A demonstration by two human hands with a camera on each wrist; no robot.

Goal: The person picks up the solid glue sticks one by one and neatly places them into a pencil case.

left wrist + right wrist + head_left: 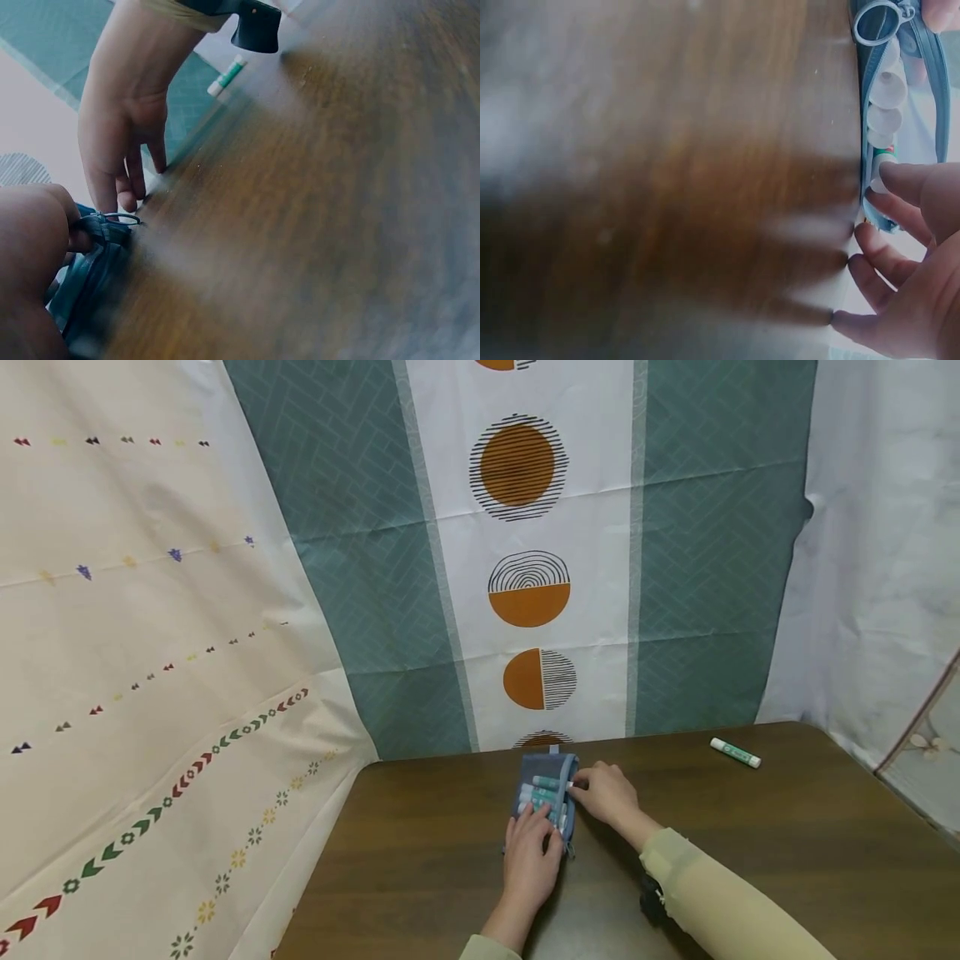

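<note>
A blue-grey zippered pouch with a see-through front lies on the table, its open side facing right. Several green-and-white glue sticks show inside, and their round white ends line the opening. My left hand lies over the pouch's near part, fingers on the front. Its thumb and finger hold the pouch's edge by the zipper pull. At the far end of the opening, my right hand pinches the white end of one glue stick between thumb and forefinger, most of that stick inside the pouch.
Another glue stick lies alone at the back right of the brown wooden table. Patterned cloth hangs right behind the table's back edge, and pale cloth drapes along the left. A black band sits at my right wrist.
</note>
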